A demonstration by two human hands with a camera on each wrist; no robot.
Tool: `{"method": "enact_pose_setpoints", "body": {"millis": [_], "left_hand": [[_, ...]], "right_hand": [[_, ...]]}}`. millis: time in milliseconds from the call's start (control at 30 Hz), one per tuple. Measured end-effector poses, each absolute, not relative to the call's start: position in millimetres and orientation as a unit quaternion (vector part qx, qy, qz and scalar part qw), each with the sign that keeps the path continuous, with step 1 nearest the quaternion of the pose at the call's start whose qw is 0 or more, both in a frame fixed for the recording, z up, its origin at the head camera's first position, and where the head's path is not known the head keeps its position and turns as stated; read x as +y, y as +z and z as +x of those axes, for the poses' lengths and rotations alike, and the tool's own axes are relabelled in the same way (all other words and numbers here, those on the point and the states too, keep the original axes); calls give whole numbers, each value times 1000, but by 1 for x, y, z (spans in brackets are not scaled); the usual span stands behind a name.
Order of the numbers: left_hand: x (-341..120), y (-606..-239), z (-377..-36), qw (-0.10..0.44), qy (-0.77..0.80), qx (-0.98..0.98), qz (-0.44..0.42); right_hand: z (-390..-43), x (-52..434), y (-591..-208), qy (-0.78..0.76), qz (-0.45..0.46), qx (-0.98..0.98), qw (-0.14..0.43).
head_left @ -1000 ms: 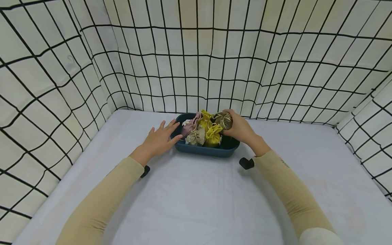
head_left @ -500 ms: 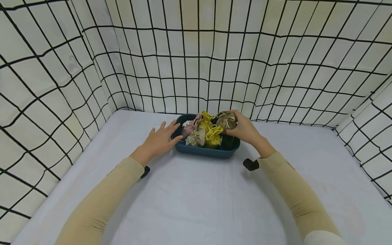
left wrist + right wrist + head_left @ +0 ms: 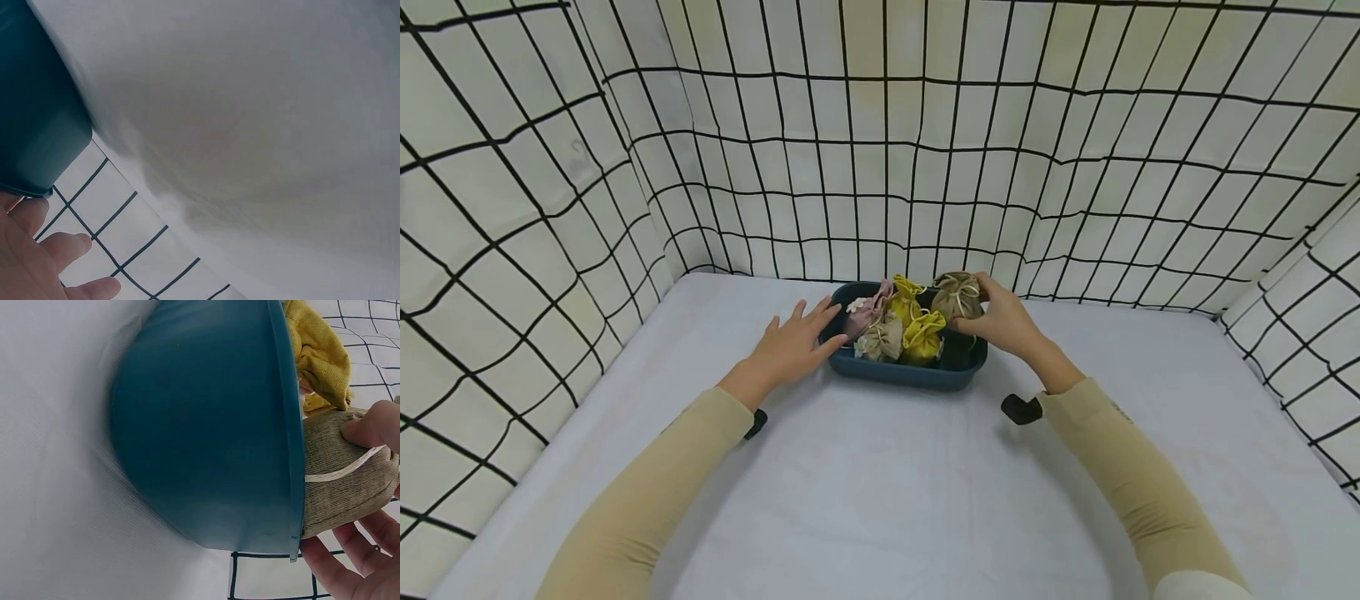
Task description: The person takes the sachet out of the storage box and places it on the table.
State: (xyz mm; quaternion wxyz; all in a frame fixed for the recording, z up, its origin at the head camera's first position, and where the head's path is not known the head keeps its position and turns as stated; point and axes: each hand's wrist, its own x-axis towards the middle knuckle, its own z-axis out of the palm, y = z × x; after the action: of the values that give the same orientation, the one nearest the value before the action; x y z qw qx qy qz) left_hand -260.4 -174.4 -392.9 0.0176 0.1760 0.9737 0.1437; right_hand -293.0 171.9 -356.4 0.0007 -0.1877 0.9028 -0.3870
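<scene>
A dark teal tub (image 3: 910,373) sits at the back middle of the white table. It holds a pink pouch (image 3: 867,307), a beige pouch (image 3: 883,337) and two yellow pouches (image 3: 922,335). My right hand (image 3: 1000,321) grips a brown drawstring pouch (image 3: 957,296) just above the tub's right end; the right wrist view shows that brown pouch (image 3: 340,469) at the tub rim (image 3: 289,450). With fingers spread and straight, my left hand (image 3: 790,346) rests flat against the tub's left end, and its fingers (image 3: 59,250) show beside the tub wall (image 3: 37,131).
White cloth with a black grid (image 3: 880,150) walls in the table on the left, back and right. The white tabletop (image 3: 880,500) stretches toward me in front of the tub. A small black camera mount (image 3: 1021,408) sits under each wrist.
My right hand has lifted the brown pouch slightly up and to the right, from among the other pouches to above the tub's right end. The left hand has stayed in place.
</scene>
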Motion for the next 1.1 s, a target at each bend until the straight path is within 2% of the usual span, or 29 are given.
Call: {"method": "enact_pose_setpoints", "body": {"millis": [467,1100], "left_hand": [[-173,-391,-259,20,143,974,172],[-173,-391,-259,20,136,976,172]], "right_hand": [[-286,175,-353,-423,-175,889,-4],[-279,178,-356,-475,-154,866,-41]]}}
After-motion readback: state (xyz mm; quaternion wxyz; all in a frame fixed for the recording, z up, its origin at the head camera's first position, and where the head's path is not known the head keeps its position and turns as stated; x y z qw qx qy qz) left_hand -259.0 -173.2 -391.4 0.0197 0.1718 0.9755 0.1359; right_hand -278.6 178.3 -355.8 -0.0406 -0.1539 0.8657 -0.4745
